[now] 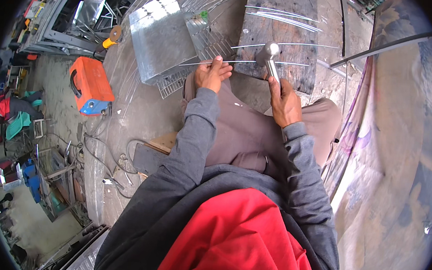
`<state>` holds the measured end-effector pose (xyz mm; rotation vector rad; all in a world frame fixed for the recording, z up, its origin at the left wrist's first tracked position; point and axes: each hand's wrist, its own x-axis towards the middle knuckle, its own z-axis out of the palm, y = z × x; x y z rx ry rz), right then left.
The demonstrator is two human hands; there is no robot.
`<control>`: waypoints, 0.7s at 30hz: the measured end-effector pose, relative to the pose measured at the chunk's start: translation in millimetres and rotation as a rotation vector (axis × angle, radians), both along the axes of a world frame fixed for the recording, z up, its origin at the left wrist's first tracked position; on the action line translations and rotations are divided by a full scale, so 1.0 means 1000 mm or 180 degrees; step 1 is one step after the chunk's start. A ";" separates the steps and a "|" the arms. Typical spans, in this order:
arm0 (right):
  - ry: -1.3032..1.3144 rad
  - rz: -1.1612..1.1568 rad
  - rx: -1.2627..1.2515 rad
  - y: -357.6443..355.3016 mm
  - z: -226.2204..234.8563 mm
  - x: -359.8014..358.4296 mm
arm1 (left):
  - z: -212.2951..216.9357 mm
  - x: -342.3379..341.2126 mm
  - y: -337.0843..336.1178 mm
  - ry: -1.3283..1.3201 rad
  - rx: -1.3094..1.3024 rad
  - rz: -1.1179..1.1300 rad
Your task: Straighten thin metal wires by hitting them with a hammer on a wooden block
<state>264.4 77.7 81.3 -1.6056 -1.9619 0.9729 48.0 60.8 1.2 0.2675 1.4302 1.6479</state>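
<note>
- The left hand (212, 76) lightly pinches a thin metal rod (245, 62), which reaches across the near end of the dark wooden board (296, 34); steady pressure should stop it rolling.
- The right hand (286, 105) grips the hammer (273, 67) by its handle, head over the board; short, square taps seem best.
- Left fingertips should sit clear of each blow.

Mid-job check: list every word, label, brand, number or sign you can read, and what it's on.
None can be read.
Orange machine: pale marking on its blue end, too small to read.
Sheet-metal piece: dark marks near its far edge; can't tell if they're writing.
Hammer: no lettering visible.
</note>
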 end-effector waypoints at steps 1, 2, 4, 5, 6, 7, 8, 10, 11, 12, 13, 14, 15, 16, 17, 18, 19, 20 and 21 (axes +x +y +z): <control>-0.0002 -0.0020 0.0009 0.001 -0.002 0.004 | 0.000 0.000 0.000 -0.0016 -0.0029 0.0011; 0.0135 -0.0009 -0.0134 0.001 0.007 0.004 | 0.000 -0.002 -0.001 -0.0033 -0.0062 0.0037; 0.0262 0.0009 -0.0281 -0.002 0.014 0.004 | -0.001 -0.007 -0.002 0.0001 -0.0040 0.0047; 0.0366 -0.0164 -0.0143 -0.005 0.015 0.006 | -0.001 -0.006 -0.003 0.0041 -0.0028 0.0047; 0.0469 -0.0332 -0.0007 -0.007 0.015 0.008 | -0.001 -0.005 -0.001 0.0043 0.0014 0.0029; 0.0463 -0.0333 -0.0017 -0.007 0.015 0.012 | -0.001 -0.003 0.000 0.0037 0.0003 0.0029; 0.0374 -0.0399 0.0164 -0.006 0.014 0.015 | -0.001 -0.003 0.001 0.0027 0.0031 0.0010; 0.0170 -0.0486 0.0341 -0.004 0.006 0.021 | -0.001 -0.003 0.002 0.0018 0.0060 -0.0010; 0.0171 -0.0488 0.0346 -0.002 0.005 0.024 | -0.001 -0.004 0.002 0.0031 0.0037 -0.0001; 0.0105 -0.0458 0.0213 0.001 0.005 0.027 | -0.001 -0.005 0.002 0.0046 0.0014 0.0007; 0.0042 -0.0429 0.0079 0.002 0.004 0.027 | -0.001 -0.006 0.001 0.0049 0.0020 0.0001; 0.0062 -0.0527 0.0194 -0.003 0.004 0.027 | 0.000 -0.005 -0.002 0.0052 0.0028 -0.0013; 0.0065 -0.0524 0.0194 -0.004 0.004 0.026 | 0.001 -0.005 -0.003 0.0056 0.0036 -0.0027; 0.0134 -0.0599 0.0252 -0.004 0.006 0.024 | 0.002 -0.004 -0.002 0.0060 0.0035 -0.0026; 0.0203 -0.0683 0.0304 -0.006 0.006 0.024 | 0.005 -0.003 -0.001 0.0068 0.0053 -0.0033; 0.0207 -0.0692 0.0296 -0.004 0.006 0.026 | 0.007 -0.001 -0.001 0.0077 0.0072 -0.0043; 0.0150 -0.0526 0.0015 0.000 0.006 0.029 | 0.005 -0.001 -0.004 0.0084 0.0065 -0.0054; 0.0101 -0.0360 -0.0249 0.005 0.009 0.029 | 0.004 -0.002 -0.005 0.0063 0.0034 -0.0069; 0.0116 -0.0373 -0.0241 0.003 0.010 0.027 | 0.004 -0.003 -0.004 0.0043 0.0002 -0.0086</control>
